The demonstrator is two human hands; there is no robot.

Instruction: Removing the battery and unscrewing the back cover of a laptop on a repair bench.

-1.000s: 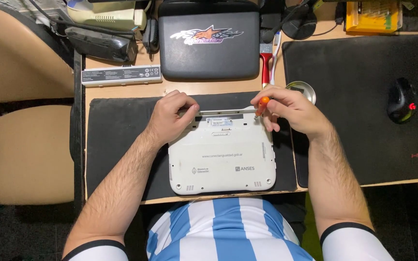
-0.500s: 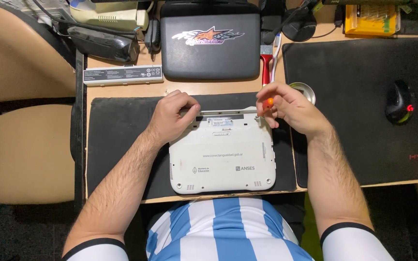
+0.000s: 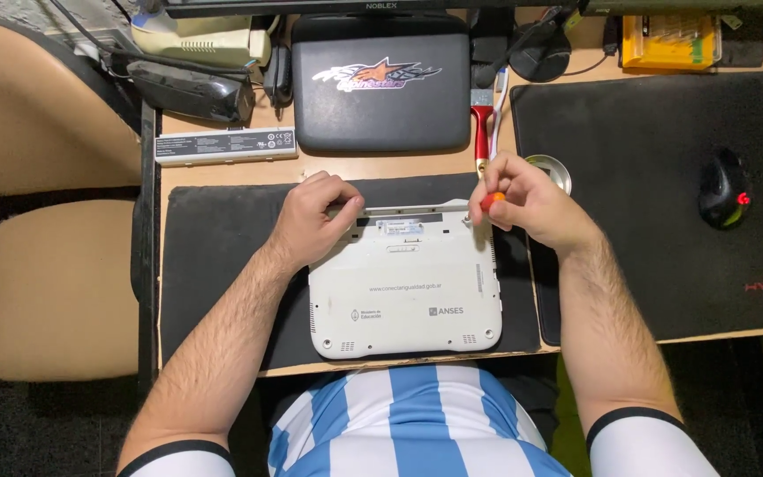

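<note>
A small white laptop (image 3: 404, 296) lies upside down on a black mat (image 3: 222, 265) at the near edge of the wooden desk. My left hand (image 3: 315, 216) rests on its far left corner, fingers curled over the open battery slot. My right hand (image 3: 527, 199) is closed around an orange-handled screwdriver (image 3: 490, 201), whose tip points down at the laptop's far right corner.
A long white battery pack (image 3: 225, 146) lies far left of the mat. A closed black laptop (image 3: 381, 84) sits behind. A red-handled brush (image 3: 482, 124) and a small metal dish (image 3: 551, 172) lie near my right hand. A big black mousepad (image 3: 664, 203) carries a black mouse (image 3: 722, 189).
Both hands stay at the laptop's far corners; my right hand with the screwdriver has barely shifted. The view has moved slightly.
</note>
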